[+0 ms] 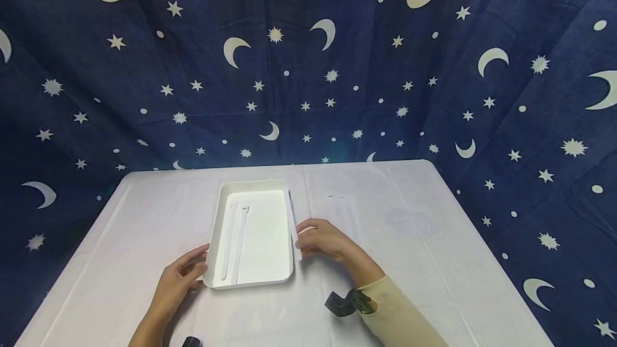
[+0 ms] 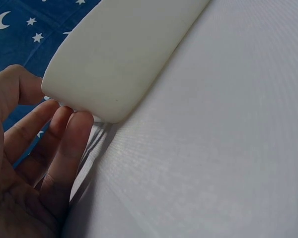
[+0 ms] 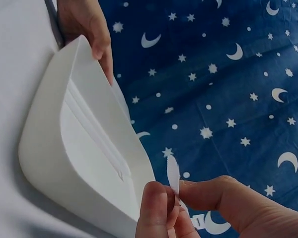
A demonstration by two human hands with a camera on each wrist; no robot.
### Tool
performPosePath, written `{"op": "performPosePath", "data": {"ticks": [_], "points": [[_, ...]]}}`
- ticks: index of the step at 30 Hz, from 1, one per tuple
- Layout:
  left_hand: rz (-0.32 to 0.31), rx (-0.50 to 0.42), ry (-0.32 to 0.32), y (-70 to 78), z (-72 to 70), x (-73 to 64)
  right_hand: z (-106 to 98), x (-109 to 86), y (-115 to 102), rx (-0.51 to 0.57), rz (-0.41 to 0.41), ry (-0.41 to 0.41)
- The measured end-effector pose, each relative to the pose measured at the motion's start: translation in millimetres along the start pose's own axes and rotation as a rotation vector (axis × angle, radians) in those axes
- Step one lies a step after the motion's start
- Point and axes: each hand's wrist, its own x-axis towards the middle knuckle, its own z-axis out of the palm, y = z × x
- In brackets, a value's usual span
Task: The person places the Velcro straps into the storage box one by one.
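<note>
A shallow white tray [image 1: 264,240] stands on the table with two white straps with slotted heads, like cable ties [image 1: 240,242], lying lengthwise along its left side. At the tray's near left corner, my left hand [image 1: 179,276] holds the wall with bent fingers; its fingertips [image 2: 80,124] lie low against the tray's edge. Beside the right rim, my right hand [image 1: 324,239] pinches another white cable tie [image 3: 173,171] between thumb and fingers. This tie runs along the outside of the rim in the head view, and its slotted head [image 3: 198,221] shows past the fingers.
Several more pale straps [image 1: 341,197], faint against the white cloth, lie to the right of the tray. The white tablecloth [image 1: 434,261] covers the table. Behind it hangs a dark blue curtain [image 1: 308,58] with moons and stars. A black wrist mount [image 1: 343,304] sits on the right forearm.
</note>
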Motion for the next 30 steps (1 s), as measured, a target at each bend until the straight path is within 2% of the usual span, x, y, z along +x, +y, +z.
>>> {"op": "performPosePath", "data": {"ticks": [13, 19, 25, 30], "points": [[0.018, 0.006, 0.007, -1.8, 0.0, -1.9, 27.6, 2.4, 5.1, 0.052, 0.001, -0.06], [0.016, 0.02, 0.009, -1.4, 0.0, -1.4, 37.7, 4.8, 4.0, 0.055, 0.007, -0.049], [0.037, 0.011, 0.013, -0.4, -0.5, 0.1, 44.3, 6.2, 0.2, 0.012, 0.017, -0.016], [0.04, 0.007, 0.01, -0.4, -0.4, 0.0, 47.3, 6.6, -3.2, -0.002, 0.018, -0.025]]}}
